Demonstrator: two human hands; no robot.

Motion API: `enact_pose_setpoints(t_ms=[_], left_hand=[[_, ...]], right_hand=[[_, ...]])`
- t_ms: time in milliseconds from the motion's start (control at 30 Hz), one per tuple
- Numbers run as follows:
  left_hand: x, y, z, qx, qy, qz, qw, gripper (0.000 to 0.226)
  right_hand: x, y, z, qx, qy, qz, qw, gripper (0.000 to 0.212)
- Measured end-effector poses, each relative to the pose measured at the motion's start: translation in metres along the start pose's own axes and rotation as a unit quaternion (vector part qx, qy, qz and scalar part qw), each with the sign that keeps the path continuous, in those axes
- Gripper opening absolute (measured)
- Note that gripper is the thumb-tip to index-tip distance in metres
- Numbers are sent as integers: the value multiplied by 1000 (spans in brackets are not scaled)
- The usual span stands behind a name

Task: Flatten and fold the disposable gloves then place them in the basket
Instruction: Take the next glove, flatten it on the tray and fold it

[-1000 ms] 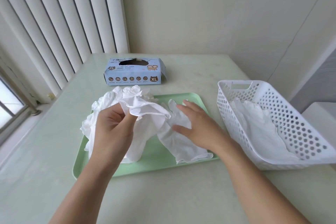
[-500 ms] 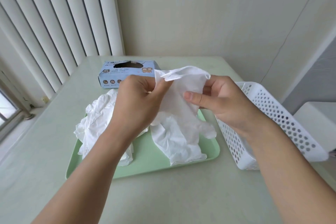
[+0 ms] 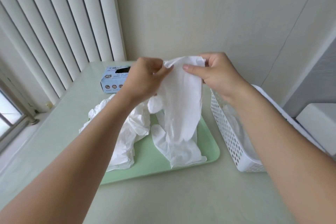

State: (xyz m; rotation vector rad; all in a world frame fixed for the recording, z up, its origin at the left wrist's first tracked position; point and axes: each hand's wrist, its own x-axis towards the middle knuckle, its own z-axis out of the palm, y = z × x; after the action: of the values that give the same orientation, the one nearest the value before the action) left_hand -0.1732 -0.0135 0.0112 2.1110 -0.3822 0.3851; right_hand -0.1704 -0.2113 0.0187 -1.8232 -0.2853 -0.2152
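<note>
Glove hangs by its cuff edge, pinched between left hand and right hand above the tray, where a glove pile lies left, with the basket just right and bare tabletop nearer.

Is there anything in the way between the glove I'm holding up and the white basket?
Nothing visible blocks it. The glove hangs from both hands above the green tray; the basket stands just right of it, open-topped, with white material already inside.
</note>
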Motion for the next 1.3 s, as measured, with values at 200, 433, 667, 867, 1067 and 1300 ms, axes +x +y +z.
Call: enact_pose_setpoints(t_ms=[200,433,667,867,1067,1300], left_hand=[[0,4,-1,-106,51,41,992,8],[-112,-75,53,52,-56,66,995,10],[-136,-85,50,111,-110,94,983,17],[-143,-87,52,87,-177,93,976,19],[-137,-73,40,150,-234,54,959,42],[-93,-60,81,250,-167,-44,953,61]], right_hand=[[-3,-11,-6,-57,50,-110,991,7],[-102,72,31,-351,-50,-62,933,7],[-139,92,38,-403,-47,-124,905,19],[-150,84,34,-414,-85,-131,897,22],[-136,74,23,-262,-144,38,953,24],[-46,115,49,-386,46,185,902,27]])
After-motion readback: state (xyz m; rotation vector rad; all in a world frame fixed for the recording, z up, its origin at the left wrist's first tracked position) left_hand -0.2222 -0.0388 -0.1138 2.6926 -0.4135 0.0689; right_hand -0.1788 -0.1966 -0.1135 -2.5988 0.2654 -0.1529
